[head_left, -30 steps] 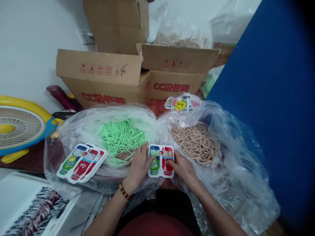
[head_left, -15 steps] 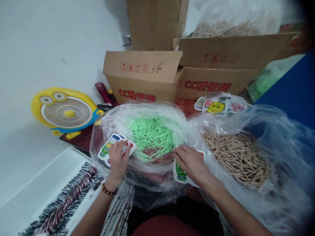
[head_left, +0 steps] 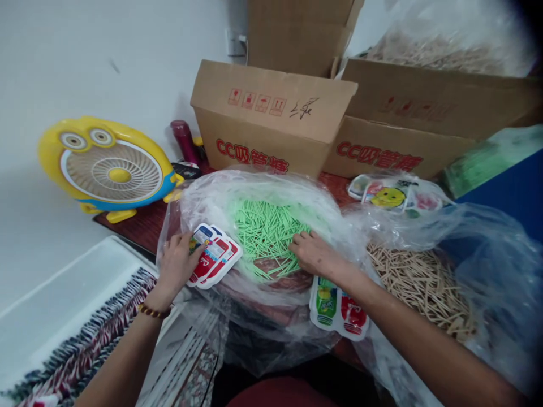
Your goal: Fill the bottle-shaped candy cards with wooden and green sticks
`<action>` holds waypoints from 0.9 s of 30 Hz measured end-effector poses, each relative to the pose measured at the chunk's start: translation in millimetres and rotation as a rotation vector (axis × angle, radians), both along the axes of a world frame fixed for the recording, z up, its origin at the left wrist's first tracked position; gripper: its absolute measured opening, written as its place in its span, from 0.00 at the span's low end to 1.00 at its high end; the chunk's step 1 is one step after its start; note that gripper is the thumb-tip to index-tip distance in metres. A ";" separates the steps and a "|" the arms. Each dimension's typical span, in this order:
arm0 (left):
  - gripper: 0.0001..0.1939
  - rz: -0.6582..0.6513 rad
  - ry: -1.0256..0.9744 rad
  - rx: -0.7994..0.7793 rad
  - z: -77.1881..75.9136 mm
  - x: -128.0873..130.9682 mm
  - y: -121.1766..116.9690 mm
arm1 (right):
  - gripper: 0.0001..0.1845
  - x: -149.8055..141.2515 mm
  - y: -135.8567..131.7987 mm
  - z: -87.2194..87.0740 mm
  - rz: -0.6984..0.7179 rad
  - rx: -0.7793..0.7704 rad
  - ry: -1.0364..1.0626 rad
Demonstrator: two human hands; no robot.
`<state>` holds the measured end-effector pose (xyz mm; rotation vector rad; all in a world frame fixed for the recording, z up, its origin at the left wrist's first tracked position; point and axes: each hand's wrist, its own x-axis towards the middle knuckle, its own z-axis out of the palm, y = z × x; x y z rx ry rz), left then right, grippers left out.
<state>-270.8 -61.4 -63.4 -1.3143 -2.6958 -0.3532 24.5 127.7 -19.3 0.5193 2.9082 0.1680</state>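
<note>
My left hand grips the left edge of a small stack of flat packs printed with green and red soda bottles, thumb on top. Its other fingers are partly hidden by the hand. My right hand is at the right side of a heap of thin green sticks, fingers curled down among them; its fingertips are partly hidden. Beneath my right forearm lies another twin-bottle pack, green half and red half showing. The green heap sits in an open clear plastic bag.
Tan sticks fill a second plastic bag at right. Behind stand cardboard boxes and a smiley-printed package. A yellow fan and a maroon bottle are at left. A white bin holds striped packets at lower left.
The view has swung left. My left hand left the single pack and reached the stack at left. My right hand moved off that pack into the green sticks.
</note>
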 end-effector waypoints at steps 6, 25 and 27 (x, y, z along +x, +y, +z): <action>0.28 -0.001 -0.038 0.025 4.1 -4.2 4.2 | 0.10 -3.3 3.8 -5.0 0.089 0.012 -0.036; 0.20 -0.064 -0.068 0.182 9.4 -18.6 9.4 | 0.10 -0.1 24.8 -28.7 0.073 -0.091 0.074; 0.17 -0.075 -0.052 0.171 13.4 -20.3 7.9 | 0.08 -1.8 28.7 -32.3 -0.011 -0.213 0.188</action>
